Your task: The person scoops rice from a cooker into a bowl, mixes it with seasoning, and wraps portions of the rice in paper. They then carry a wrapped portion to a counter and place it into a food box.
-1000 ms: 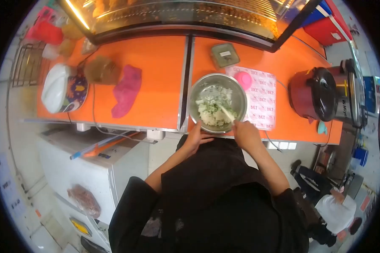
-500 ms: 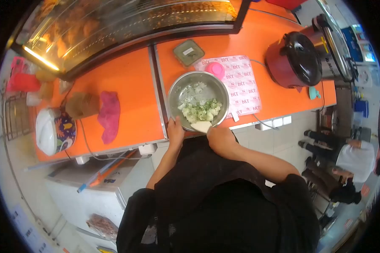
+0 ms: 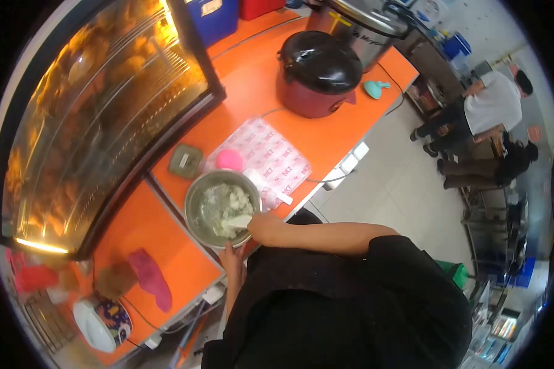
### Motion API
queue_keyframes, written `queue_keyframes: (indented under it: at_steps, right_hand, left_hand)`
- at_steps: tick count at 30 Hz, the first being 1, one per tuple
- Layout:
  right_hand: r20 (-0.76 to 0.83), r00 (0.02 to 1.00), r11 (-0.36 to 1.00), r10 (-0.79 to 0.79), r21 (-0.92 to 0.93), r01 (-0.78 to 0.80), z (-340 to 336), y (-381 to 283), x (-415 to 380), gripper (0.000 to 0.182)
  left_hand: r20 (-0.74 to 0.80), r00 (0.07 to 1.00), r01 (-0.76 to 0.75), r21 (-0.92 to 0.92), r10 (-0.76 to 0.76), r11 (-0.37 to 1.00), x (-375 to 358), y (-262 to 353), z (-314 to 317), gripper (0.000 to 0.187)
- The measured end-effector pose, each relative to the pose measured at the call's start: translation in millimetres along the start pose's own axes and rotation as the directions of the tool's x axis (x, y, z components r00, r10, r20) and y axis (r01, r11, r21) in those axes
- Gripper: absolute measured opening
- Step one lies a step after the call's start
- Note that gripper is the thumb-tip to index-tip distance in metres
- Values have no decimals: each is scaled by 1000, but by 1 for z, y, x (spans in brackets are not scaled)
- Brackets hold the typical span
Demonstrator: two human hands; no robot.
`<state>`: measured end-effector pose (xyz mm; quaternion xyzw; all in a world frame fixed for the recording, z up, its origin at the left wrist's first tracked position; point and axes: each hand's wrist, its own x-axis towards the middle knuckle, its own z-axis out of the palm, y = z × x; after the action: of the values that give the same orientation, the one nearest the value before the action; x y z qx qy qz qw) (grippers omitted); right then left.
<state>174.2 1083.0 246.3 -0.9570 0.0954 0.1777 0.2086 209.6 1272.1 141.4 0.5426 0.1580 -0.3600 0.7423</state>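
A steel mixing bowl (image 3: 192, 216) sits at the counter's front edge, with pale, lumpy food flecked with green (image 3: 235, 200) inside. My left hand (image 3: 232, 259) grips the near rim of the bowl, its fingers partly hidden below it. Closed around the handle of a cream-coloured spatula (image 3: 240, 221) is my right hand (image 3: 267, 230). The spatula's blade rests in the food on the near right side. Behind the bowl lie a pink round object (image 3: 229, 160) and a lidded square container (image 3: 185, 161).
A lit glass display case (image 3: 104, 123) borders the orange counter (image 3: 240, 86). A red rice cooker (image 3: 317, 80) stands beyond a pink-and-white printed sheet (image 3: 271, 154). Pink cloth (image 3: 149, 280) lies on the left. Two people (image 3: 489, 111) stand across the aisle at right.
My view has turned, so the counter now slants and the bowl appears lower and further left. Both hands keep their hold, and the food has shifted within the bowl.
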Motion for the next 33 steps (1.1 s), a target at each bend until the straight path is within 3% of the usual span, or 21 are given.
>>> queue_keyframes:
  at_steps: [2,4,5,6,8,10,13,15,17,18,19,20,21,22,23,24,26,27,29,31,33]
  right_hand:
    - [56,997,998,-49,30,48,-14,4,-3,15]
    - [-153,974,975,169,171,-143,-30,15,9,15]
    - [-115,967,961,229,183,-206,-35,16,17,14]
    - [-123,962,957,242,193,-216,-19,12,30,14]
    - [-143,966,964,214,194,-185,36,-6,50,14]
    - [12,997,994,-72,83,71,39,-33,28,18]
    - [134,972,976,-194,-77,206,14,-35,-7,18]
    - [263,953,980,-149,-87,177,-22,-26,-26,16]
    - [227,974,997,14,-76,3,-15,-10,-21,17]
    - [61,997,983,55,-181,-43,-1,6,-12,17]
    - [-51,983,984,176,-21,-178,-7,17,-2,17]
    - [-123,979,970,163,-163,-182,-22,21,9,20]
    - [-38,997,992,72,-98,-76,-44,27,18,23]
    - [-39,982,983,183,-13,-183,-64,14,25,24]
    - [-106,991,996,85,-31,-88,-50,18,31,25]
    - [-44,998,999,35,-30,-36,-29,13,32,25]
    - [-18,997,996,81,42,-81,7,-3,29,22]
    - [77,996,994,-53,-87,60,16,-12,22,23]
    - [163,984,988,-67,-127,88,-13,-29,6,23]
    - [223,973,982,-51,-168,90,-45,-36,-9,23]
    - [415,905,942,-98,-255,218,-61,-32,-16,16]
  left_hand:
    - [81,995,60,18,-61,998,-6,11,1,41]
    - [80,940,330,30,-331,944,-30,46,19,46]
    - [-47,963,269,124,-265,955,-23,43,9,47]
    - [-38,963,270,140,-267,953,-9,38,0,47]
    - [-44,999,-8,293,22,956,11,30,-18,45]
    - [-157,987,15,283,31,959,16,38,-14,36]
    - [-113,993,-4,236,31,972,14,39,-10,28]
    - [-149,988,13,269,29,963,9,40,-4,26]
    - [-152,987,-5,282,50,960,11,37,-5,27]
    - [-130,990,-10,326,56,945,10,32,-6,28]
    - [-186,979,-26,298,85,954,10,28,-4,26]
    - [-227,970,-18,273,83,962,8,25,-4,26]
    - [-206,978,15,239,35,971,7,23,-4,26]
    - [-188,982,51,201,-13,978,5,20,-1,26]
    - [-172,985,41,248,2,968,2,20,4,26]
    - [-168,986,50,298,1,953,-6,20,9,27]
    - [-288,956,-22,103,51,994,-12,14,29,29]
    - [-323,946,-5,95,36,995,-17,21,36,30]
    - [-361,933,19,72,8,997,-17,25,36,31]
    - [-214,975,68,52,-55,996,-16,23,30,34]
    - [-228,973,50,40,-40,998,-17,27,35,34]
